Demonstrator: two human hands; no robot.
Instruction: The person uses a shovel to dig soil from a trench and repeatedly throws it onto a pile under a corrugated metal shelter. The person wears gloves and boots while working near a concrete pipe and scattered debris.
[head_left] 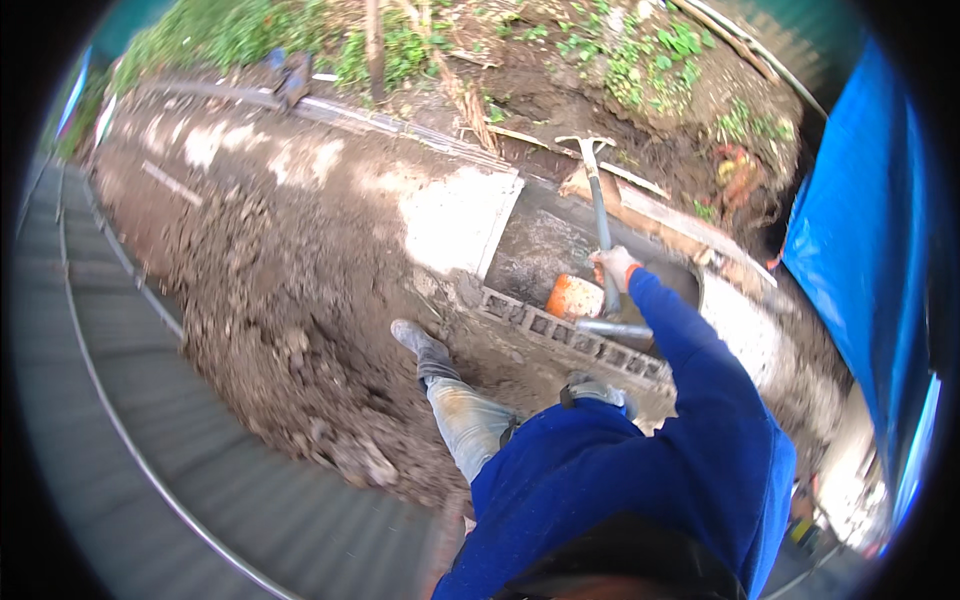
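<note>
A wide bank of loose brown soil (pixel 290 290) fills the left. Beside it a row of grey blocks (pixel 570 338) edges a trench. The right hand (pixel 615 266), gloved, fingers wrapped round a shovel handle (pixel 601 215) standing in the trench; the left hand seems hidden.

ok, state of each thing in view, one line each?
right hand: gloved, gripping the tool shaft
long-handled tool: upright in the trench
orange bucket: tipped on its side by the blocks
block row: laid, hollow cores open
soil: loose, heaped
left hand: out of view
</note>
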